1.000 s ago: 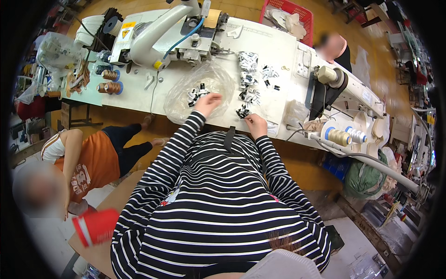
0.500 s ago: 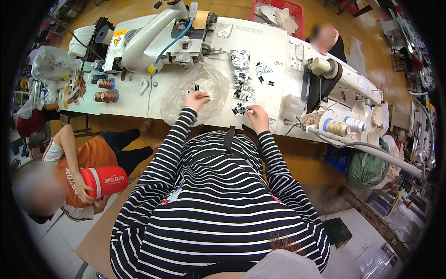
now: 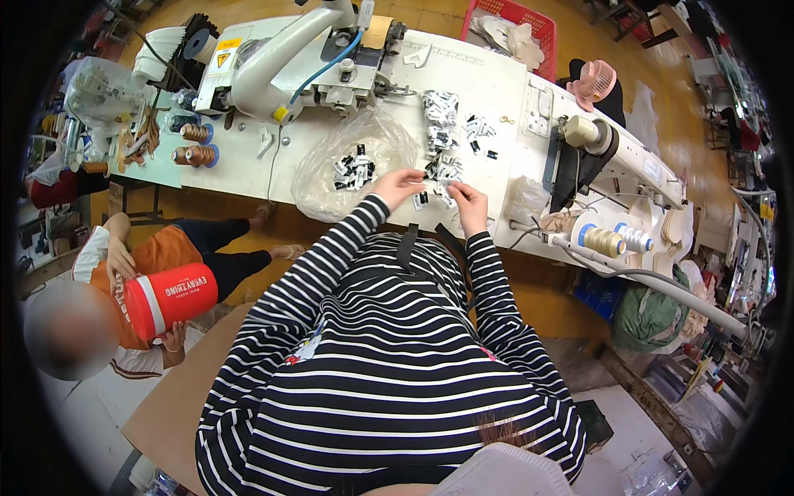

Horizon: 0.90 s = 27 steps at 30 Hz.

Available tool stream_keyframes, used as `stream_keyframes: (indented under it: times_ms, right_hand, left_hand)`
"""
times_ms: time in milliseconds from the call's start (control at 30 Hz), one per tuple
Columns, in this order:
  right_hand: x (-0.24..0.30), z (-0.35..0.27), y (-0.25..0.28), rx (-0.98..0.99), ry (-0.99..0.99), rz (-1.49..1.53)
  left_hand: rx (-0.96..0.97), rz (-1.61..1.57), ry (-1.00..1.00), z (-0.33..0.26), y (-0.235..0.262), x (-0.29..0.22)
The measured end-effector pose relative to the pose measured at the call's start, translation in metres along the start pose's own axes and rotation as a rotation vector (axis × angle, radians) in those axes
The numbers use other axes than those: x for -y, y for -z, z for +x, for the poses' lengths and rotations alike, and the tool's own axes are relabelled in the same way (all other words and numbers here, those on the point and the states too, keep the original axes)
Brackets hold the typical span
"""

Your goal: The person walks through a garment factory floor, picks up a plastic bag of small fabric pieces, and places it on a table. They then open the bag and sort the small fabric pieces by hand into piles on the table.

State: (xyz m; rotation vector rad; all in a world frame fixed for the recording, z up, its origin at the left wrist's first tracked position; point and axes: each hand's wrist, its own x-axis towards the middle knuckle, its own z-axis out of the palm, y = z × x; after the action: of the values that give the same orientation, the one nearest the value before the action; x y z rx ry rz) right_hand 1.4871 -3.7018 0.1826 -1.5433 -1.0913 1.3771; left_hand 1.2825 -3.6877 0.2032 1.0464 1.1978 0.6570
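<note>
Small black and white labels, apparently fabric tags, lie in a long heap on the white table before me. My left hand is at the near end of this heap, its fingers drawn together; whatever is between the fingertips is too small to make out. Just to its right, my right hand pinches what looks like a small white label beside the same heap. A second pile of labels rests on a clear plastic bag to the left of my hands. Some loose labels are scattered right of the heap.
A sewing machine stands at the back left, with brown thread spools beside it. Another machine and pale thread cones are on the right. At the left, a person holds a red container. A red basket is behind.
My left hand has moved right, from over the plastic bag to the label heap, uncovering the pile on the bag. My right hand stays near the heap. The view has shifted slightly.
</note>
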Motion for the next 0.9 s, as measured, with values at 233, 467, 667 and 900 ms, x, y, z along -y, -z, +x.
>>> stream_keyframes:
  times_ms: [233, 467, 667, 900]
  right_hand:
    - [0.030, -0.012, -0.001, 0.110, -0.087, 0.253]
    - [0.029, -0.016, 0.001, -0.063, -0.183, 0.415]
    - [0.044, -0.011, -0.018, -0.035, -0.172, 0.259]
    - [0.061, 0.015, -0.059, 0.312, -0.052, 0.147]
  left_hand:
    - [0.054, -0.126, 0.103, 0.026, -0.027, -0.011]
    - [-0.009, -0.326, 0.236, 0.011, -0.004, -0.007]
    - [-0.198, -0.164, 0.119, -0.007, 0.051, 0.008]
    - [-0.449, 0.353, 0.146, -0.037, 0.123, 0.025]
